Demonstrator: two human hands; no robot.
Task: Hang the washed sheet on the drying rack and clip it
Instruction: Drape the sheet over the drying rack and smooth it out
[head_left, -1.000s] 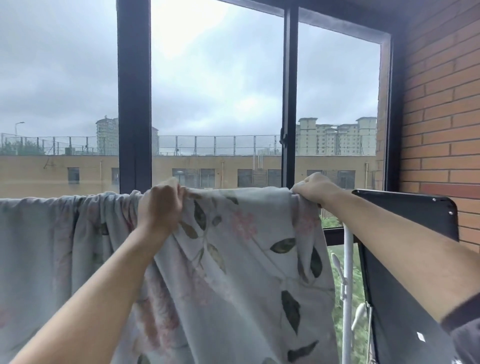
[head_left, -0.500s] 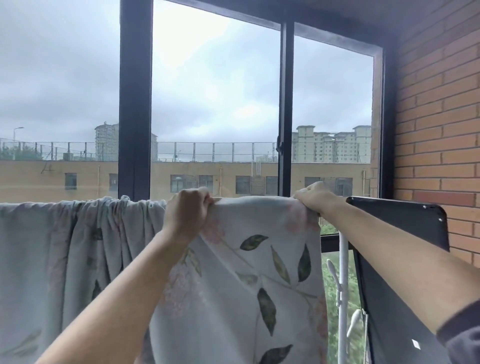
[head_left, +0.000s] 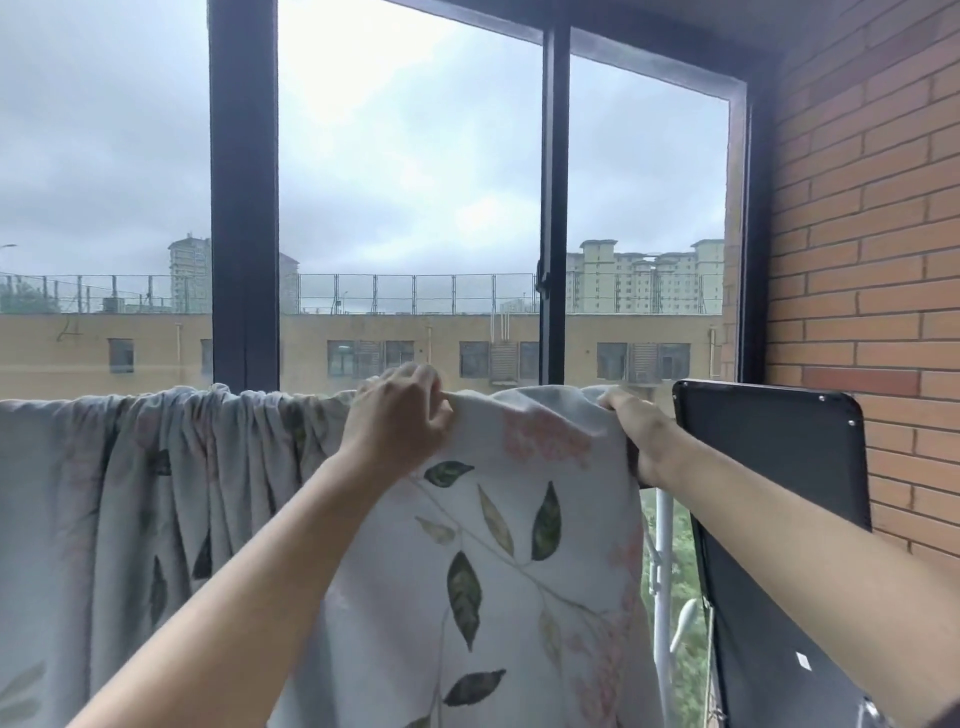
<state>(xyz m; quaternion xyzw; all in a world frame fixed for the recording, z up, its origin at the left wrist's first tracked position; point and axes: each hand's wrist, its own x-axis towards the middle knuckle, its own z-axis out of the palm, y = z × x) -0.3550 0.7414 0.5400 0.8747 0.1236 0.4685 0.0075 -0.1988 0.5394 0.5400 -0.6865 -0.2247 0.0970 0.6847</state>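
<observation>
A pale grey-blue sheet (head_left: 498, 561) printed with green leaves and pink flowers hangs over a horizontal bar that the cloth hides. Left of my hands the sheet is bunched in folds; between them it lies flat. My left hand (head_left: 397, 423) grips the top fold of the sheet near the middle. My right hand (head_left: 636, 431) holds the sheet's right edge at the top, its fingers partly behind the cloth. A white upright pole of the drying rack (head_left: 661, 571) shows below my right hand. No clip is in view.
Behind the sheet is a large window with dark frames (head_left: 243, 208). A black panel (head_left: 769, 467) leans at the right against a red brick wall (head_left: 872, 260).
My left hand has slid right along the top of the sheet. The stretch between my hands has become flatter. My right hand has shifted down onto the sheet's right edge.
</observation>
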